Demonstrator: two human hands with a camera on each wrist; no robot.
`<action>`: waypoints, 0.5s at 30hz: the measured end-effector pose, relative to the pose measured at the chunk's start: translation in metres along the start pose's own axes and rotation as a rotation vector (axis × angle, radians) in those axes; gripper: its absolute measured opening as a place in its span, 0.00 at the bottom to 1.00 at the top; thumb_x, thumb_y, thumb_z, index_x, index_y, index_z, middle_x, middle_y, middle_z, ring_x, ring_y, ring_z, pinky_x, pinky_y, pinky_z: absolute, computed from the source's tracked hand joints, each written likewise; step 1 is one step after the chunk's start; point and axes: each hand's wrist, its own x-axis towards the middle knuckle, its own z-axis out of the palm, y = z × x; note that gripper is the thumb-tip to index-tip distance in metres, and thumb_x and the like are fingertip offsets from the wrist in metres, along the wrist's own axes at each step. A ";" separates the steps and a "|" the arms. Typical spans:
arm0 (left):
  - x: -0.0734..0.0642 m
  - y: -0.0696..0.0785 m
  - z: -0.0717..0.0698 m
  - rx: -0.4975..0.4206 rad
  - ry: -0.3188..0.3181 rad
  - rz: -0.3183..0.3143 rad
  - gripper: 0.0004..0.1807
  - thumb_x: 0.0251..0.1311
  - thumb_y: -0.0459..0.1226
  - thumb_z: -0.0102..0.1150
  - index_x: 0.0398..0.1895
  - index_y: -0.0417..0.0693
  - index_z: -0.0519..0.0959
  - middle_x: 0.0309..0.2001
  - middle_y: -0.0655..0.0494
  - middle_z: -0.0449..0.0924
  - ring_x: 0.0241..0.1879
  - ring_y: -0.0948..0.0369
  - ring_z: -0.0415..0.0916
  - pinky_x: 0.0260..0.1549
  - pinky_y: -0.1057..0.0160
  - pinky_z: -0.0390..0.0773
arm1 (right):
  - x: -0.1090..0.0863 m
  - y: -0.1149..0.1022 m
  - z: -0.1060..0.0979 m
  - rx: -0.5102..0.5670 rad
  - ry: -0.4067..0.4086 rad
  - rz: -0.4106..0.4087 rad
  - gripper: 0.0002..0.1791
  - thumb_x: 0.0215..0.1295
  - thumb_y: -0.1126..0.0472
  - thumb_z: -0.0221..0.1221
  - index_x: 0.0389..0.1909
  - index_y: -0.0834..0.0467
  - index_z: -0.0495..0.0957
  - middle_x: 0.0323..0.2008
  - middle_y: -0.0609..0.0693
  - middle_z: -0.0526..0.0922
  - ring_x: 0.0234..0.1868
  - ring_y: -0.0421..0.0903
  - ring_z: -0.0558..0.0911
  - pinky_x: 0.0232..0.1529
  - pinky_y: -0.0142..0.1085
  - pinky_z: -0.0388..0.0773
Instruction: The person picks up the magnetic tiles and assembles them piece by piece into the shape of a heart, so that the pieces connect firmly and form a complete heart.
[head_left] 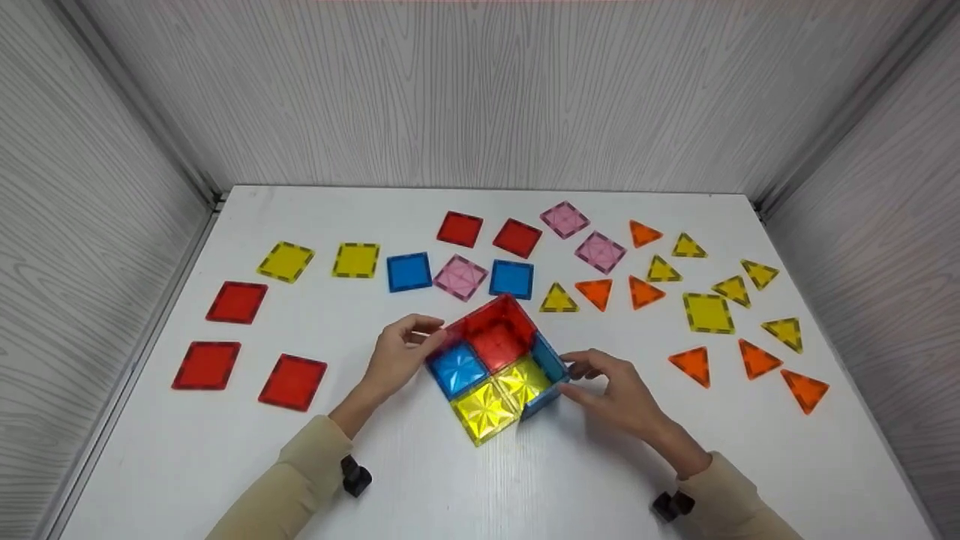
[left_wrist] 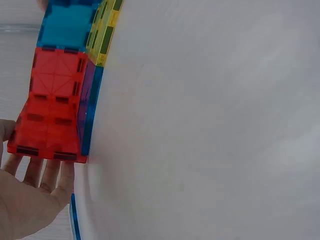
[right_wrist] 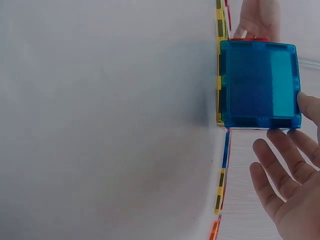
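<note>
A partly walled box of magnetic tiles (head_left: 487, 409) stands at the middle of the table, its floor made of yellow, blue and red squares. Upright red tiles (left_wrist: 55, 75) form its back sides, and upright blue tiles (right_wrist: 250, 85) meet at its right corner. My left hand (head_left: 396, 352) grips a red tile at the box's left end, thumb on one side and fingers on the other. On the right, my right hand (head_left: 619, 390) holds the blue corner between thumb and fingertips; in the right wrist view its lower fingers (right_wrist: 267, 175) are spread away from the tile.
Loose red tiles (head_left: 236, 302) and yellow tiles (head_left: 356, 260) lie flat at the left. Behind the box are blue tiles (head_left: 409, 271), pink tiles (head_left: 460, 277) and more red ones. Orange triangles (head_left: 690, 366) and yellow triangles (head_left: 784, 334) are scattered at the right around a yellow square (head_left: 708, 313).
</note>
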 end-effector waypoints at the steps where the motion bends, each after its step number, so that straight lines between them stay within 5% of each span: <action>1: 0.002 0.000 -0.001 0.005 0.006 0.003 0.15 0.73 0.43 0.65 0.57 0.50 0.83 0.57 0.53 0.85 0.55 0.56 0.80 0.53 0.60 0.87 | -0.001 -0.002 0.001 -0.001 -0.010 -0.001 0.21 0.68 0.53 0.71 0.60 0.52 0.83 0.44 0.44 0.90 0.45 0.46 0.88 0.52 0.48 0.88; 10: -0.008 -0.009 0.001 0.031 0.196 -0.041 0.11 0.73 0.46 0.65 0.50 0.51 0.85 0.51 0.53 0.87 0.52 0.57 0.81 0.54 0.62 0.86 | -0.001 -0.006 0.000 0.006 -0.054 -0.011 0.21 0.70 0.54 0.69 0.62 0.51 0.83 0.44 0.44 0.90 0.45 0.42 0.87 0.54 0.51 0.87; 15: -0.012 -0.010 0.002 0.022 0.235 -0.046 0.11 0.73 0.46 0.65 0.49 0.51 0.85 0.51 0.53 0.88 0.53 0.57 0.82 0.57 0.58 0.86 | -0.003 -0.006 0.001 0.025 -0.054 -0.024 0.20 0.72 0.54 0.67 0.62 0.52 0.83 0.45 0.45 0.91 0.45 0.41 0.87 0.53 0.50 0.88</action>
